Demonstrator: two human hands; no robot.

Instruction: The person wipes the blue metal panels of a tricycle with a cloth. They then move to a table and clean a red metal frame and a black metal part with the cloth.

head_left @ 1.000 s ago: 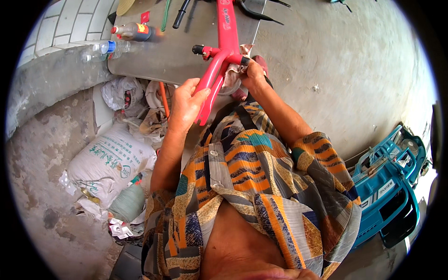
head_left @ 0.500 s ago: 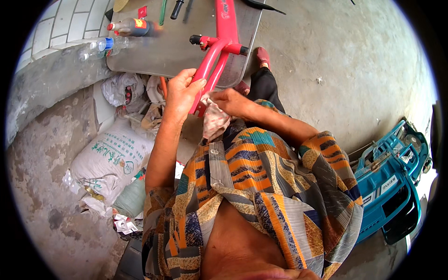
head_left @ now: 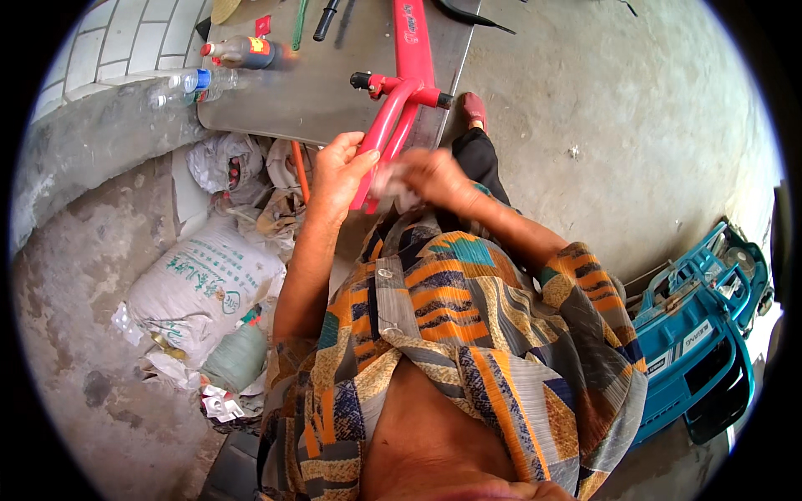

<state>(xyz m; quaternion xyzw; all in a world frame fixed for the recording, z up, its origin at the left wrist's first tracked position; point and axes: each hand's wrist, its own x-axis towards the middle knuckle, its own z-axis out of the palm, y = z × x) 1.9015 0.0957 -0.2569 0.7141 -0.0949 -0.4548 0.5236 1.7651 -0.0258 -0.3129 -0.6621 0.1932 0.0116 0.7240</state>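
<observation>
A red bicycle frame [head_left: 413,46] lies partly on the grey table [head_left: 292,104], and its forked tubes reach past the near edge toward me. With thumb and fingers, my left hand [head_left: 338,174] grips the left tube of the fork. My right hand [head_left: 439,177] is closed on a pale cloth [head_left: 391,184] against the right tube, close to its near end. Motion blurs that hand and the cloth. Black stubs stick out on both sides where the tubes meet.
Across the table's left part are a bottle of dark liquid [head_left: 251,53], a black-gripped bar [head_left: 326,21] and a green tool [head_left: 299,25]. Clear bottles [head_left: 196,81] lie by the ledge. A white sack [head_left: 209,271] sits lower left; teal plastic furniture [head_left: 689,351] stands right.
My right hand has moved slightly right and bunched the cloth, which hung down before. The frame and my left hand sit slightly lower and farther right in view.
</observation>
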